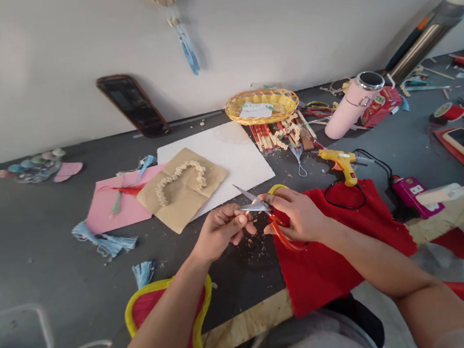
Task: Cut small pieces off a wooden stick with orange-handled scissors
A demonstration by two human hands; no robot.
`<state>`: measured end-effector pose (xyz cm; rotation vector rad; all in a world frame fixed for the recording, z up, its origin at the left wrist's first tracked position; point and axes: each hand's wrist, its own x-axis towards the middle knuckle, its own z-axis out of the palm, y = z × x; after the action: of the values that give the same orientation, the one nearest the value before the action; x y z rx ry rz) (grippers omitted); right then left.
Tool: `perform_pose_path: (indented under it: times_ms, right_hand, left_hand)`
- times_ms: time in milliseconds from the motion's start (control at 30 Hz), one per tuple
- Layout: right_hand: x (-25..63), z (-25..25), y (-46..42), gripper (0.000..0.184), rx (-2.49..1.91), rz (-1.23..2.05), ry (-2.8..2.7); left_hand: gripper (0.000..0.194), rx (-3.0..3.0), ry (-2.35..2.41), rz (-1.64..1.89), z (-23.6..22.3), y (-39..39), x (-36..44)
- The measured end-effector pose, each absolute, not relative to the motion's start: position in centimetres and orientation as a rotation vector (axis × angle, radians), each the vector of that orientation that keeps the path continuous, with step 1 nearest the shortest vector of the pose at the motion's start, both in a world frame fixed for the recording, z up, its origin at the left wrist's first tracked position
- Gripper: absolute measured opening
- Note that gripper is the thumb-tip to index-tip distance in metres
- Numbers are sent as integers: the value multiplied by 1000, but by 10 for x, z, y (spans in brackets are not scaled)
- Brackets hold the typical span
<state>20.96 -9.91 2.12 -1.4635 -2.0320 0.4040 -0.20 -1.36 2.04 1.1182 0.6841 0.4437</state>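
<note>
Two bare hands meet over the dark table [228, 286] in the head view, just off the near edge of the white sheet [229, 146]. The right hand [301, 213], to the right of the sheet's near corner, is curled through the handles of a pair of scissors [267, 206]; their blades stand parted and point left, toward the sheet. The left hand [221, 228], nearer the person than the sheet, has thumb and fingertips drawn together right at the lower blade. It seems to pinch a small piece [248, 213], too tiny and half hidden to name, so that piece lies between the fingertips and the blade, just short of the sheet.

The step in hand looks like snipping or trimming; pale crumbs [261, 249] lie on the near side of the sheet, under the hands. The next move would call for a firm pinch, the piece set well between the blades, and the left fingertips kept clear as they close.

On the sheet's left part lies brown paper [185, 201] bearing a curved beaded strand [181, 170]. A wicker basket [263, 119] is at the sheet's far right, a yellow glue gun [342, 164] to its right, and red cloth [323, 275] nearer the person.
</note>
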Motion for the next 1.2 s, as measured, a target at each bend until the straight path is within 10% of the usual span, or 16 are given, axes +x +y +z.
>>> perform_pose_path:
  times_ms: [1200]
  right_hand:
    - [209,21,-99,62,-1477,472,-1983]
  left_hand:
    - [34,1218,797,598,26,-18,5]
